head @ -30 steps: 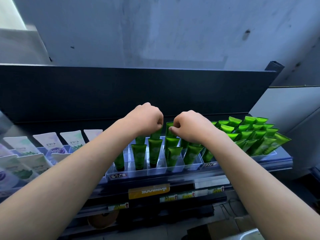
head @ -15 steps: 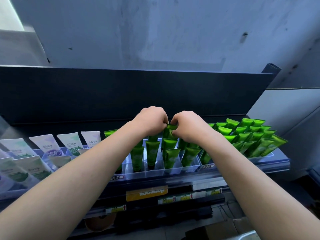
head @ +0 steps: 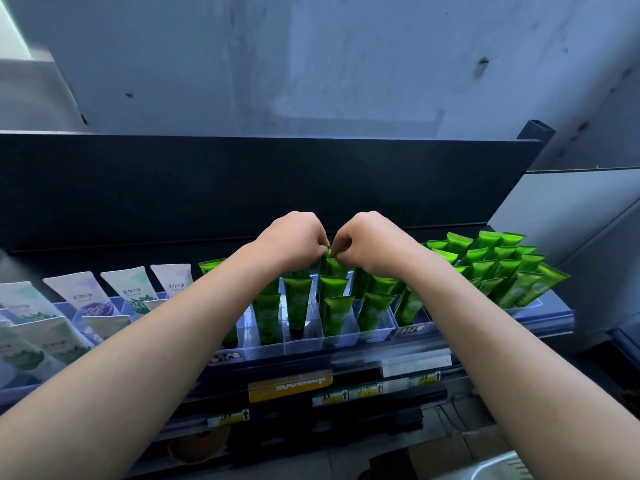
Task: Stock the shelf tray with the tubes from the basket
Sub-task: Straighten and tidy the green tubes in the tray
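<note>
Tubes fill this shelf from end to end, and the ones being stocked are the green ones in the middle. Far left, white tubes (head: 86,296) lean in their own rows, well apart from the work. Next comes the clear shelf tray (head: 304,336) with its narrow dividers, green tubes standing cap-down in its lanes. Above its back rows, the left hand (head: 291,239) is curled, with its fingertips pinching the flat crimped end of a green tube (head: 334,266). Just beside it, nearly touching, the right hand (head: 372,242) is curled the same way and pinches the other corner of that same end. The tube stands in a middle lane behind 2 others, cap end hidden among its neighbours. Further right, a dense block of green tubes (head: 502,268) leans back in a neighbouring tray. At the bottom right corner a pale rim shows, possibly the basket, though too little is visible to tell.

To seat this tube well, I would keep both pinches level so the crimp stays square to the dividers, press straight down until the cap reaches the tray floor, and avoid tipping the tubes in front. Releasing 1 hand first would let the other steady it.
</note>
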